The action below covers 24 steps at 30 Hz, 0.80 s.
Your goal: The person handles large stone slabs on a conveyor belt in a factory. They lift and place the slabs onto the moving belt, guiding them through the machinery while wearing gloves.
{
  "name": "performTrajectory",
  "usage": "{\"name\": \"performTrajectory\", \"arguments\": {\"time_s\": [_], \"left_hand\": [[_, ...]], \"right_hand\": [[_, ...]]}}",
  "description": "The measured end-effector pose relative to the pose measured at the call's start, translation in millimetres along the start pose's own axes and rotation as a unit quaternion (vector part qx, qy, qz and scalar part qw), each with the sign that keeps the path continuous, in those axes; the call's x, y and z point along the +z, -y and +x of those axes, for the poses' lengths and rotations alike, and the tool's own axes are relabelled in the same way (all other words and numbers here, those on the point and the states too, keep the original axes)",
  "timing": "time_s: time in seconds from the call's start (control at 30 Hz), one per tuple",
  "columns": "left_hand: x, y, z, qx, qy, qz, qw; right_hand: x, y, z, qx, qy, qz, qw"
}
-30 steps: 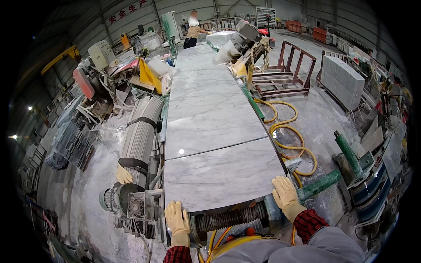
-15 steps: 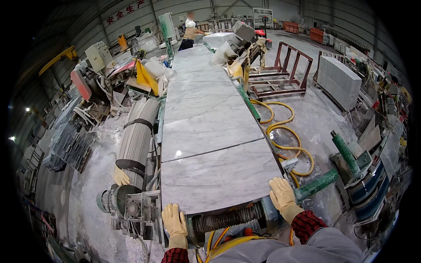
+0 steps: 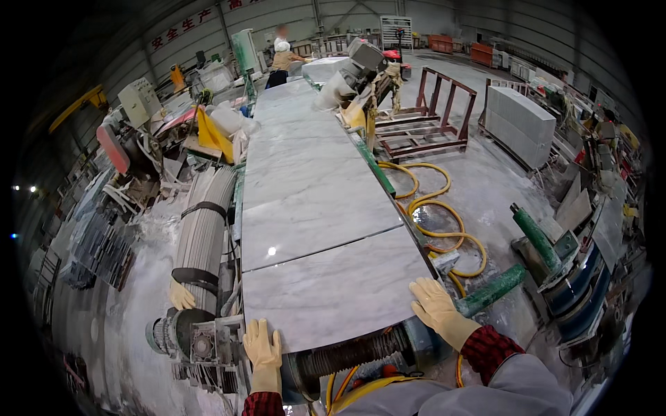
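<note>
A white marble slab (image 3: 336, 295) with grey veins lies flat in front of me on a roller conveyor. A narrow seam parts it from a longer marble slab (image 3: 305, 163) beyond. My left hand (image 3: 263, 353), in a cream rubber glove, rests at the near left corner with fingers stretched out and apart. My right hand (image 3: 440, 312), gloved alike, lies over the near right corner, its fingers extended on the top face. Neither hand is closed around anything. Below the slab's near edge shows a dark ridged roller (image 3: 354, 355).
A motor (image 3: 186, 338) and a bundle of pale strips (image 3: 201, 229) with a spare glove (image 3: 182, 296) stand left. Right are a green bar (image 3: 492, 290), a yellow hose (image 3: 458, 232) and a maroon rack (image 3: 433, 114). A person (image 3: 282, 59) stands at the far end.
The view has turned a little to the right, so the whole scene sits further left. Both hands stay at the slab's near corners. The far person's arm still reaches over a pale block.
</note>
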State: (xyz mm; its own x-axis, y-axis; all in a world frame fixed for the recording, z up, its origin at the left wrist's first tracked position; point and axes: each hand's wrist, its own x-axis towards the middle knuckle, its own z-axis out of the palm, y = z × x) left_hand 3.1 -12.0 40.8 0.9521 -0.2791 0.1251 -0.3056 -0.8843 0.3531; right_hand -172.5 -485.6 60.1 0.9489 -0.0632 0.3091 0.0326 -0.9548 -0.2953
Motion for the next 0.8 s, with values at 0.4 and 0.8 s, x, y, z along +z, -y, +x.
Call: {"name": "performTrajectory", "arguments": {"time_s": [0.4,0.8], "left_hand": [[41.0,1.2,29.4,-0.075,-0.043,0.118,0.989],[22.9,-7.1,30.4,-0.062,-0.016,0.086,0.994]], "right_hand": [[39.5,-36.0,74.6,-0.008,0.017,-0.061,0.998],[69.4,-69.0,137.8,0.006,-0.07,-0.039,0.997]]}}
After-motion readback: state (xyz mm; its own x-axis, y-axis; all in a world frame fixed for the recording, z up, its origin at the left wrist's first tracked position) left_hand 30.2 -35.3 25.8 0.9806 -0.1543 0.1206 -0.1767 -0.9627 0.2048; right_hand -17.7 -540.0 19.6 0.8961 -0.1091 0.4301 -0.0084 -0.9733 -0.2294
